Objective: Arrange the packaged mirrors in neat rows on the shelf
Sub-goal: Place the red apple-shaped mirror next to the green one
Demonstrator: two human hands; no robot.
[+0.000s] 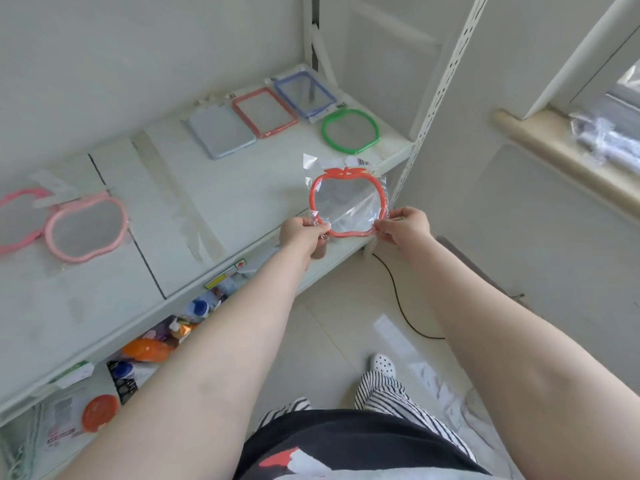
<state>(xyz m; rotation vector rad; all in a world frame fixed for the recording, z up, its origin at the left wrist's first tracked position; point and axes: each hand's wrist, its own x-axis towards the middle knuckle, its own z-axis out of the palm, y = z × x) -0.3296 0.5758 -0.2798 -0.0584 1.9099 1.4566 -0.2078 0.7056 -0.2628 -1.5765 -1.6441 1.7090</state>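
Note:
A red apple-shaped mirror (pixel 348 204) in a clear plastic bag hangs over the front right corner of the white shelf (pixel 207 209). My left hand (pixel 303 233) pinches its lower left edge and my right hand (pixel 405 226) pinches its lower right edge. At the shelf's back right lie a grey rectangular mirror (pixel 221 131), a red rectangular one (pixel 265 111), a blue rectangular one (pixel 304 93) and a green apple-shaped one (pixel 350 130). Two pink apple-shaped mirrors (pixel 86 228) (pixel 17 220) lie at the left.
A perforated white upright (pixel 429 109) stands at the shelf's right end. The lower shelf holds bottles and packets (pixel 152 348). A black cable (pixel 401 303) runs over the tiled floor. A windowsill (pixel 561 157) with plastic bags is at the right.

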